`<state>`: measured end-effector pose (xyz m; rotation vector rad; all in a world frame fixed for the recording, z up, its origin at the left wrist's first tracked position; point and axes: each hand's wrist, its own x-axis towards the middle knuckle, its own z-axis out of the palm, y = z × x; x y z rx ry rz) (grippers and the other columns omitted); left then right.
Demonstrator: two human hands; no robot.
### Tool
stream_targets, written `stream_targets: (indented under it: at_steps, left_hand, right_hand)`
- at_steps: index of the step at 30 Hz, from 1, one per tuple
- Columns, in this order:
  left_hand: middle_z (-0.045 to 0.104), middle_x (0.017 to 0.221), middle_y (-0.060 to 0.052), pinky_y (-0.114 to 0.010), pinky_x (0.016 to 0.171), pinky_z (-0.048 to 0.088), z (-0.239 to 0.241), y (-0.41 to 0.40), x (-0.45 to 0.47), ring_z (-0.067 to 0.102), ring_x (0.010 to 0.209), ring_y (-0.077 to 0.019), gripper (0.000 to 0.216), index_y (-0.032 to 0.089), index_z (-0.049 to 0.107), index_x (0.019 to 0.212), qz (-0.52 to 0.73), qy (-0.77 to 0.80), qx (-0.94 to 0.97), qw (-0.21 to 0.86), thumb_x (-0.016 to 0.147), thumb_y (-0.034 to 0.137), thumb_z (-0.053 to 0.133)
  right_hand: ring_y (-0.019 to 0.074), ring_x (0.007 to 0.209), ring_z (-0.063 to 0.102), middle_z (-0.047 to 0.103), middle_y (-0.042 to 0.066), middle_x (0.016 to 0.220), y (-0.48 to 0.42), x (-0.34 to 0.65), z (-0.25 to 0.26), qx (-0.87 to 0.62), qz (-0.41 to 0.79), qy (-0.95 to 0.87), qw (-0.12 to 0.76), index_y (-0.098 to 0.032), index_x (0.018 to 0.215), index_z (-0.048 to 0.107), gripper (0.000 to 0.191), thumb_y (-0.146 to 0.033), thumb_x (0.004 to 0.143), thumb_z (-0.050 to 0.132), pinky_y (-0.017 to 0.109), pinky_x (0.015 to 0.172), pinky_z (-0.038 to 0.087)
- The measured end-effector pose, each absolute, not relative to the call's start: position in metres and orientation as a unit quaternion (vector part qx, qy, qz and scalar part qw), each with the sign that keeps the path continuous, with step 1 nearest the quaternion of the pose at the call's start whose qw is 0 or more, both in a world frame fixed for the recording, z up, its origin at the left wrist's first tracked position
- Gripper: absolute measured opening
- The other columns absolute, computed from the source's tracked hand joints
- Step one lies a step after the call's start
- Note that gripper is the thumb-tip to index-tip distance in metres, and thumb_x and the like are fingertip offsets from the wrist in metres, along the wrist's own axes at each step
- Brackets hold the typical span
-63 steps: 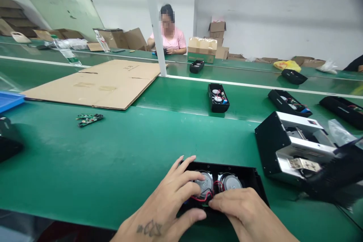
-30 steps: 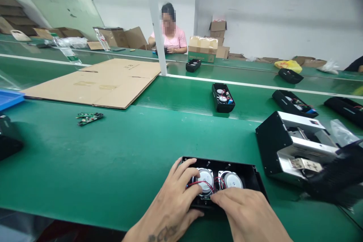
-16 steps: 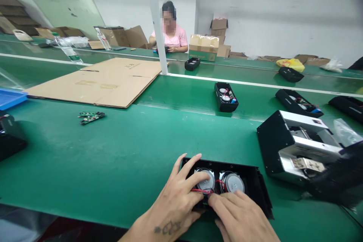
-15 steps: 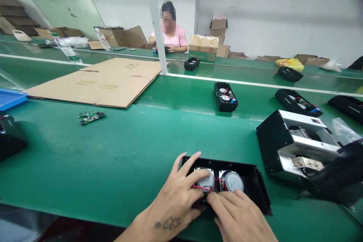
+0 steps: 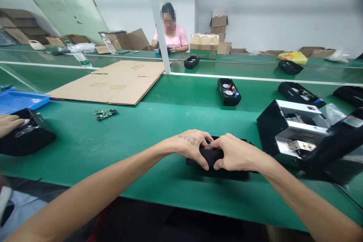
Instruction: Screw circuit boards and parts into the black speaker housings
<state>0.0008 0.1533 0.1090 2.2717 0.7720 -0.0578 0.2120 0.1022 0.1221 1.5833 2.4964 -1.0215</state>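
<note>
A black speaker housing (image 5: pixel 211 157) lies on the green belt (image 5: pixel 141 136) near the front edge. My left hand (image 5: pixel 190 146) grips its left part, fingers curled over the near wall. My right hand (image 5: pixel 231 152) grips it from the right, thumb against the front wall. The two hands touch above the housing and hide its inside. Both arms reach far forward.
A black and silver machine (image 5: pixel 292 130) stands just right of my hands. Open black housings (image 5: pixel 229 91) lie further back. A circuit board (image 5: pixel 105 113), flat cardboard (image 5: pixel 113 83) and a blue tray (image 5: pixel 19 100) lie left. Another person's hand (image 5: pixel 8 124) rests on a black housing at far left. A person in pink (image 5: pixel 170 34) sits opposite.
My hands left the red wires and speaker cones and closed round the housing's walls. The view dropped and pulled back, so my forearms show. Another person's hand appeared at far left.
</note>
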Motion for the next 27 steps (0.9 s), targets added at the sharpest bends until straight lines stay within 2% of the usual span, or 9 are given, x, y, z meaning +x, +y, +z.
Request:
stream_targets:
  at_steps: [3, 7, 14, 19, 23, 27]
  left_hand:
    - [0.070, 0.140, 0.002, -0.028, 0.076, 0.049, 0.109, 0.157, 0.003, 0.073, 0.104, -0.0219, 0.027, 0.024, 0.082, 0.074, -0.036, 0.300, 0.877, 0.373, 0.071, 0.048, 0.095]
    - [0.066, 0.146, 0.003, -0.029, 0.082, 0.049, 0.106, 0.159, 0.003, 0.071, 0.113, -0.0236, 0.028, 0.024, 0.083, 0.076, -0.050, 0.301, 0.868, 0.391, 0.072, 0.050, 0.094]
    - [0.061, 0.151, 0.003, -0.031, 0.091, 0.048, 0.110, 0.164, 0.004, 0.065, 0.125, -0.0256, 0.029, 0.025, 0.083, 0.078, -0.077, 0.287, 0.872, 0.390, 0.076, 0.052, 0.092]
    - [0.063, 0.146, 0.003, -0.028, 0.085, 0.049, 0.109, 0.165, 0.004, 0.068, 0.116, -0.0232, 0.031, 0.025, 0.084, 0.079, -0.069, 0.282, 0.876, 0.386, 0.076, 0.055, 0.092]
    - [0.062, 0.148, 0.001, -0.031, 0.087, 0.048, 0.105, 0.163, 0.002, 0.068, 0.120, -0.0258, 0.028, 0.026, 0.086, 0.080, -0.053, 0.268, 0.879, 0.392, 0.078, 0.053, 0.092]
    - [0.062, 0.149, 0.001, -0.032, 0.089, 0.048, 0.102, 0.163, 0.000, 0.066, 0.124, -0.0277, 0.031, 0.024, 0.084, 0.076, -0.035, 0.260, 0.885, 0.385, 0.080, 0.055, 0.090]
  right_hand:
    - [0.0124, 0.050, 0.039, 0.051, -0.006, 0.055, 0.100, 0.212, 0.118, 0.503, -0.306, 0.808, -0.019, -0.025, 0.071, 0.066, 0.021, -0.033, 0.069, 0.086, 0.032, 0.045, 0.022]
    - [0.0110, 0.050, 0.033, 0.047, -0.007, 0.054, 0.094, 0.215, 0.109, 0.489, -0.301, 0.817, -0.058, -0.024, 0.070, 0.065, 0.018, -0.030, 0.073, 0.082, 0.032, 0.050, 0.023]
    - [0.0141, 0.058, 0.045, 0.063, -0.002, 0.063, 0.091, 0.217, 0.104, 0.473, -0.260, 0.839, -0.073, -0.023, 0.073, 0.069, 0.011, -0.028, 0.078, 0.077, 0.032, 0.063, 0.034]
    - [0.0134, 0.054, 0.044, 0.064, -0.003, 0.064, 0.093, 0.212, 0.104, 0.485, -0.282, 0.825, -0.072, -0.024, 0.076, 0.073, 0.015, -0.035, 0.075, 0.083, 0.031, 0.057, 0.034]
    - [0.0145, 0.054, 0.043, 0.060, -0.002, 0.057, 0.091, 0.208, 0.098, 0.497, -0.229, 0.833, -0.083, -0.023, 0.071, 0.075, 0.012, -0.033, 0.074, 0.081, 0.031, 0.055, 0.028]
    - [0.0145, 0.056, 0.045, 0.065, -0.001, 0.060, 0.089, 0.206, 0.099, 0.486, -0.214, 0.841, -0.102, -0.024, 0.084, 0.082, 0.013, -0.033, 0.075, 0.082, 0.030, 0.057, 0.030]
